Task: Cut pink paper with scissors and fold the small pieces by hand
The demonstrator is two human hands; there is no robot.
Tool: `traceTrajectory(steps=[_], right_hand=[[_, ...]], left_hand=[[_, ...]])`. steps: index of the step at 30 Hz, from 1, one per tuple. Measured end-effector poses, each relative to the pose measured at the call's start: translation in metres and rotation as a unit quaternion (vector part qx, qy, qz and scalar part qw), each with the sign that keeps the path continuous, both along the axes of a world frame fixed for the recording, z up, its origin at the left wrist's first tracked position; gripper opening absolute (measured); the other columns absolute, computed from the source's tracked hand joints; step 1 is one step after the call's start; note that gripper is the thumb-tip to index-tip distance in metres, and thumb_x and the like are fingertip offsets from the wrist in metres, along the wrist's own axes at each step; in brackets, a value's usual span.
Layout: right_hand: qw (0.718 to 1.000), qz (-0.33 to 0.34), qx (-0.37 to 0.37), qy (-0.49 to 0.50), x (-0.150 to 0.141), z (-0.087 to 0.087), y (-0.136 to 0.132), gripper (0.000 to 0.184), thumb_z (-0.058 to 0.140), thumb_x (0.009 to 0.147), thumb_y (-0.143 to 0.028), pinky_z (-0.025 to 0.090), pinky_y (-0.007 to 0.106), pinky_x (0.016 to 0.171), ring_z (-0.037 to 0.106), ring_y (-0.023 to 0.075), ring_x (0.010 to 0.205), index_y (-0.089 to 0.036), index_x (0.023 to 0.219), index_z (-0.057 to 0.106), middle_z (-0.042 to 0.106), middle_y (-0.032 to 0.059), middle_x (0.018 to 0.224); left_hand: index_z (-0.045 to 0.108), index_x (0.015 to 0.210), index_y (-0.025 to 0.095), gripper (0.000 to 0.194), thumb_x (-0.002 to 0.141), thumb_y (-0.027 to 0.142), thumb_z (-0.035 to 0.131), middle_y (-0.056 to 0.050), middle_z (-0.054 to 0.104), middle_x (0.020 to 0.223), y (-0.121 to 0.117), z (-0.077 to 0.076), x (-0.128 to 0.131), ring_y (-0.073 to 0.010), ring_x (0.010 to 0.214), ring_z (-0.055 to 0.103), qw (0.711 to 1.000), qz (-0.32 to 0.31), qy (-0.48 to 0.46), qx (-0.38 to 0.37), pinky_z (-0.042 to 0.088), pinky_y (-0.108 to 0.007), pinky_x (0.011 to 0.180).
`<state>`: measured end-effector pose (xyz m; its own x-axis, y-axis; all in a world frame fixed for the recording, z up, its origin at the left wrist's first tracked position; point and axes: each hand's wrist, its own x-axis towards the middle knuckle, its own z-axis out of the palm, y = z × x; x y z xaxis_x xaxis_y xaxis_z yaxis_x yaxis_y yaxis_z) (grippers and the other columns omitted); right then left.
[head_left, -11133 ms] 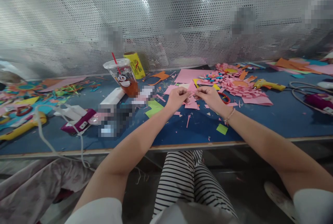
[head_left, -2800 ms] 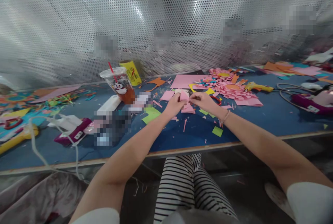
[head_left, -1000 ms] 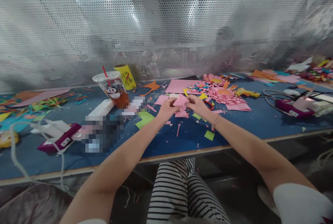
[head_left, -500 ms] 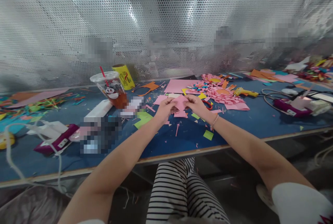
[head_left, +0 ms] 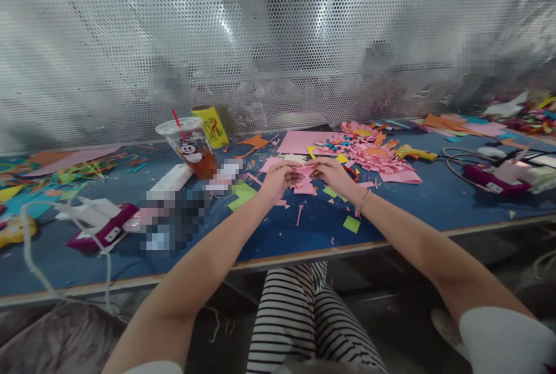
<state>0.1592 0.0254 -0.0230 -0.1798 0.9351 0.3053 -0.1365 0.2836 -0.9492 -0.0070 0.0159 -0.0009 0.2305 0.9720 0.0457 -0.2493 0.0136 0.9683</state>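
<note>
Between my two hands, just above the blue table [head_left: 256,241], is a piece of pink paper [head_left: 306,170], bent into a curve. My left hand [head_left: 279,180] pinches its left end. The right end is gripped by the fingers of my right hand [head_left: 332,176], which has a bracelet at the wrist. Pink scraps lie under and around the hands, and a pale stack of paper [head_left: 295,158] shows just behind them. Red-handled scissors [head_left: 351,173], partly hidden, lie beside my right hand. Pink fringed paper flowers [head_left: 376,156] rest farther right, near a yellow glue gun [head_left: 416,153].
A lidded drink cup [head_left: 193,151] with a red straw stands at left, before a yellow roll [head_left: 211,127]. Purple power strips [head_left: 104,228] with cables lie on both sides. Green paper [head_left: 242,195] and coloured scraps litter the table. A perforated metal screen [head_left: 234,44] runs along the back.
The pink paper, held flatter and facing me before, is now curved and turned more edge-on. Both hands have shifted slightly; the whole view has moved a little.
</note>
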Motion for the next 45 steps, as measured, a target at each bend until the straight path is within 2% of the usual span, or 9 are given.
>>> traceTrajectory(steps=[5, 12, 17, 22, 26, 33, 37, 40, 45], right_hand=[[0.998, -0.023, 0.023, -0.051, 0.001, 0.000, -0.001, 0.020, 0.056, 0.065, -0.023, 0.048, 0.024, 0.064, 0.054, 0.0099, 0.065, -0.018, 0.084, 0.062, 0.059, -0.0004, 0.077], [0.988, -0.071, 0.091, -0.100, 0.003, 0.001, -0.002, 0.027, 0.058, 0.070, -0.030, 0.042, 0.023, 0.058, 0.049, 0.0093, 0.060, -0.017, 0.093, 0.055, 0.051, -0.0030, 0.070], [0.988, -0.043, 0.090, -0.118, 0.001, 0.000, -0.002, 0.017, 0.058, 0.069, -0.030, 0.041, 0.024, 0.059, 0.048, 0.0100, 0.062, -0.017, 0.078, 0.052, 0.053, -0.0019, 0.070], [0.989, -0.041, 0.088, -0.108, 0.002, -0.002, 0.000, 0.014, 0.056, 0.071, -0.030, 0.042, 0.025, 0.059, 0.048, 0.0110, 0.061, -0.017, 0.074, 0.053, 0.051, -0.0014, 0.067], [0.987, -0.078, 0.088, -0.108, 0.005, -0.001, 0.001, 0.015, 0.056, 0.071, -0.030, 0.041, 0.025, 0.059, 0.045, 0.0104, 0.060, -0.018, 0.066, 0.050, 0.047, -0.0016, 0.065], [0.992, -0.060, 0.089, -0.073, 0.003, 0.001, 0.000, 0.018, 0.058, 0.068, -0.026, 0.040, 0.023, 0.055, 0.037, 0.0076, 0.053, -0.018, 0.060, 0.045, 0.038, -0.0048, 0.058], [0.998, -0.044, 0.043, -0.029, 0.000, -0.003, 0.001, 0.012, 0.062, 0.064, -0.024, 0.047, 0.026, 0.060, 0.046, 0.0084, 0.056, -0.018, 0.072, 0.055, 0.046, -0.0045, 0.062], [0.999, -0.043, 0.007, -0.014, -0.001, -0.005, 0.002, 0.023, 0.065, 0.061, -0.023, 0.049, 0.028, 0.063, 0.050, 0.0089, 0.058, -0.018, 0.083, 0.062, 0.052, -0.0037, 0.066], [1.000, -0.010, -0.014, 0.016, -0.001, 0.000, -0.002, 0.017, 0.066, 0.058, -0.021, 0.049, 0.027, 0.066, 0.052, 0.0079, 0.062, -0.019, 0.075, 0.064, 0.056, -0.0025, 0.071]], left_hand=[[0.061, 0.079, 0.014, 0.022, 0.059, 0.020, 0.063, 0.001, 0.060, 0.064, 0.003, -0.006, 0.000, -0.0086, 0.056, 0.057, 0.995, 0.028, 0.072, 0.058, 0.051, -0.026, 0.062], [0.056, 0.068, 0.014, 0.020, 0.061, 0.029, 0.067, 0.003, 0.055, 0.061, 0.013, -0.014, -0.004, -0.0085, 0.056, 0.051, 0.960, 0.063, 0.219, 0.164, 0.042, -0.022, 0.054], [0.053, 0.077, 0.015, 0.029, 0.058, 0.028, 0.070, 0.003, 0.056, 0.064, 0.008, -0.015, 0.001, -0.0083, 0.056, 0.053, 0.992, 0.026, 0.090, 0.090, 0.045, -0.024, 0.055], [0.054, 0.074, 0.015, 0.032, 0.055, 0.030, 0.074, 0.005, 0.052, 0.064, 0.005, -0.011, 0.002, -0.0064, 0.059, 0.053, 0.999, 0.022, 0.026, 0.041, 0.050, -0.026, 0.065], [0.056, 0.074, 0.014, 0.028, 0.055, 0.027, 0.073, 0.004, 0.055, 0.063, 0.005, -0.009, 0.001, -0.0065, 0.058, 0.054, 0.997, 0.044, 0.030, 0.053, 0.049, -0.025, 0.064], [0.053, 0.074, 0.014, 0.024, 0.057, 0.018, 0.069, 0.005, 0.054, 0.061, 0.001, -0.004, 0.001, -0.0067, 0.055, 0.056, 0.996, 0.051, 0.034, 0.066, 0.050, -0.025, 0.062], [0.054, 0.080, 0.014, 0.027, 0.057, 0.016, 0.069, 0.003, 0.058, 0.065, 0.002, -0.005, 0.002, -0.0084, 0.058, 0.058, 0.997, 0.026, 0.048, 0.056, 0.051, -0.026, 0.061], [0.057, 0.082, 0.014, 0.030, 0.055, 0.016, 0.070, 0.002, 0.060, 0.066, 0.006, -0.009, 0.001, -0.0087, 0.059, 0.059, 0.999, -0.003, 0.018, 0.042, 0.052, -0.027, 0.063], [0.063, 0.082, 0.013, 0.031, 0.053, 0.015, 0.072, 0.002, 0.059, 0.061, 0.009, -0.011, -0.002, -0.0091, 0.058, 0.059, 1.000, -0.024, -0.002, 0.015, 0.053, -0.027, 0.062]])
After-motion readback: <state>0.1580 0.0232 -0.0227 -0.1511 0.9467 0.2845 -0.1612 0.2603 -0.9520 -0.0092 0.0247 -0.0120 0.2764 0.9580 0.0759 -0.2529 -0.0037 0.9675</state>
